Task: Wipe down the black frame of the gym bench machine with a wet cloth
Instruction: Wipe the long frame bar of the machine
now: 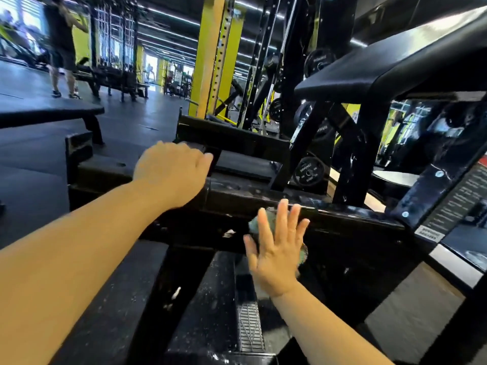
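The black frame [350, 217] of the bench machine runs across the middle of the view, its paint wet and streaked. My right hand [276, 246] lies flat with fingers spread, pressing a grey-green cloth [303, 252] against the side of the horizontal beam; only the cloth's edges show around the hand. My left hand [171, 171] rests on top of the frame further left, fingers curled over a black edge. The padded bench [382, 64] slopes up at the upper right.
A foot plate with a ribbed tread [250, 327] lies below my right hand. Weight plates [308, 171] stand behind the frame. Yellow rack posts [210, 56] rise behind. A flat bench [52, 111] sits at left, and a person [63, 46] stands far left.
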A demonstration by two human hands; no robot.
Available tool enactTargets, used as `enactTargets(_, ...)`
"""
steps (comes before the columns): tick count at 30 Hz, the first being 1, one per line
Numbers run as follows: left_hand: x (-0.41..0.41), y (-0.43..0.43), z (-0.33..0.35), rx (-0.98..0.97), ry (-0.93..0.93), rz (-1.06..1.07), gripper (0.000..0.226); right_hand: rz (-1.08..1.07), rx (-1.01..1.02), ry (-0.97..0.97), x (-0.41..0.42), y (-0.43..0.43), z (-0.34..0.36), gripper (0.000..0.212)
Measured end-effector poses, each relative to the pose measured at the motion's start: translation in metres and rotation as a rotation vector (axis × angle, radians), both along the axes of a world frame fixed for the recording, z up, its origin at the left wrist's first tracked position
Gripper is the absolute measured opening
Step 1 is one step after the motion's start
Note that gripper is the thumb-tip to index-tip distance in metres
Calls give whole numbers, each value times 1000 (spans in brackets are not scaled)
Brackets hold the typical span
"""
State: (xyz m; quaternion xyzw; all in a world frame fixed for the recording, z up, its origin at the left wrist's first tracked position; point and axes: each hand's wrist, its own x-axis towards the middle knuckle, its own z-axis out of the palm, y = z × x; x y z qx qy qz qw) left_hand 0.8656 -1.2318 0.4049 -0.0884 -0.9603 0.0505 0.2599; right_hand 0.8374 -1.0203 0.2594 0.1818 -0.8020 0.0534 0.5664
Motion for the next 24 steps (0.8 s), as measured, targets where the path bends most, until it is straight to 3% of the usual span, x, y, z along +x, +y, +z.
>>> enactTargets(2,1,-28,-12,-35,-67,92,21,58,174,-18,2,-52,-7,48)
enactTargets(5,0,-43,-26,9,-76,68,34,131,435,-30,6,-106,-20,60)
enactTargets(8,-2,-43,-29,41,-18,63,33,118,583,-22,1,-89,-14,67)
enactTargets(13,-2,-38,-35,28,65,86,33,-81,339,-60,6,34,-3,44)
enactTargets(15,1,-37,-31,46,70,106,34,-115,276,-109,10,45,0,44)
enactTargets(18,3,-33,-29,64,67,105,24,-79,248,-84,10,0,6,44)
enactTargets(24,3,-39,-29,128,94,68,30,89,505,-15,8,-128,-8,55)
